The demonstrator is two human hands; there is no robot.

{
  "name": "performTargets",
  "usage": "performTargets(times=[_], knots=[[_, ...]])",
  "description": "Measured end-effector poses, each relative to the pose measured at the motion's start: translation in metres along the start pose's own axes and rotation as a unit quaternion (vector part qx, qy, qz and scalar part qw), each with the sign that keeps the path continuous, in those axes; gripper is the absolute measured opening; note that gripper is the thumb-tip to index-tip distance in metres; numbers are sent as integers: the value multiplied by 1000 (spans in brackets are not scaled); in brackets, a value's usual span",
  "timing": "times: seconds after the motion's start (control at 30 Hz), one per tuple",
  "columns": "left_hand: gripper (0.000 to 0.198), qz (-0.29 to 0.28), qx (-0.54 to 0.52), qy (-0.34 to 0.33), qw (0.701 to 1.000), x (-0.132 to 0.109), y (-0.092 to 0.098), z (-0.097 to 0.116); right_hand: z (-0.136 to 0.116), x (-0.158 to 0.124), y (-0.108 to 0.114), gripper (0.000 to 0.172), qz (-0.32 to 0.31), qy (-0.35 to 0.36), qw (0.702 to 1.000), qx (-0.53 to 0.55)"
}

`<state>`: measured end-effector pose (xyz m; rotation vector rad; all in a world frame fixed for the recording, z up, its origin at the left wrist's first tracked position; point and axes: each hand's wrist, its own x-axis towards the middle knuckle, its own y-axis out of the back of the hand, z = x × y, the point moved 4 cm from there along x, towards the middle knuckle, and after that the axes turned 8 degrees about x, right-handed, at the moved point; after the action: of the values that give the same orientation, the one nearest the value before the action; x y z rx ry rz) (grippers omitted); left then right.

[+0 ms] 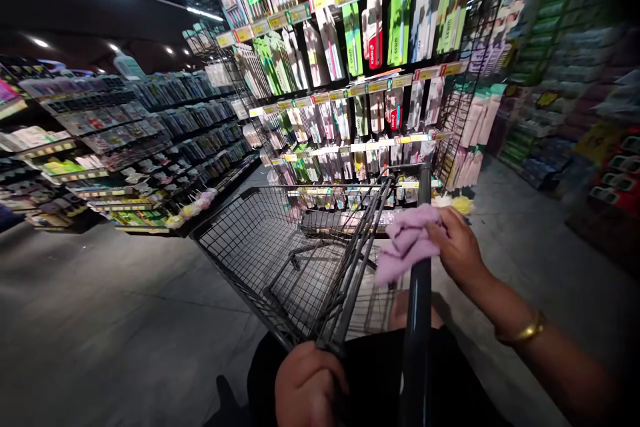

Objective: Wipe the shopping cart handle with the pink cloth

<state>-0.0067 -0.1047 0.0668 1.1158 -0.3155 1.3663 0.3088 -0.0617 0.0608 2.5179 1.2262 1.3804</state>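
A dark wire shopping cart (225,240) stands tilted across the middle, with its black handle bar (419,327) running toward me on the right. My left hand (310,383) is closed round the cart's frame at the lower middle, near the basket's corner. In my right hand (460,247) is a crumpled light purple cloth (410,237), pinched between thumb and fingers. That cloth lies over the upper part of the handle bar. A gold bangle (529,330) circles my right wrist. No goods show in the basket.
Beyond the cart rises a rack (350,87) hung with packaged brushes and small goods. Stocked shelves (115,140) line the left, and more shelves (555,100) stand at the right. Grey concrete floor (125,320) lies around the cart.
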Motion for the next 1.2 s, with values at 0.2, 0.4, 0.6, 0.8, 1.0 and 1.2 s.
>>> performTargets(times=[0.2,0.4,0.6,0.8,1.0,1.2], knots=[[43,-51,1,-86,995,21,-30,6,-66,-13,12,16,-168,58,983,45],[43,-69,4,-55,996,35,-71,9,-111,-76,52,24,-186,127,974,2],[48,-85,-4,-18,996,45,-108,21,-82,-87,53,29,-81,103,969,-208],[39,-124,-54,12,991,55,-94,-15,-55,-76,73,33,-90,76,966,-231],[44,-220,250,-80,939,49,-57,-91,-27,-84,101,39,-56,34,957,-282],[44,-272,314,-83,906,41,-75,-85,-54,-84,89,38,-5,-5,940,-340]])
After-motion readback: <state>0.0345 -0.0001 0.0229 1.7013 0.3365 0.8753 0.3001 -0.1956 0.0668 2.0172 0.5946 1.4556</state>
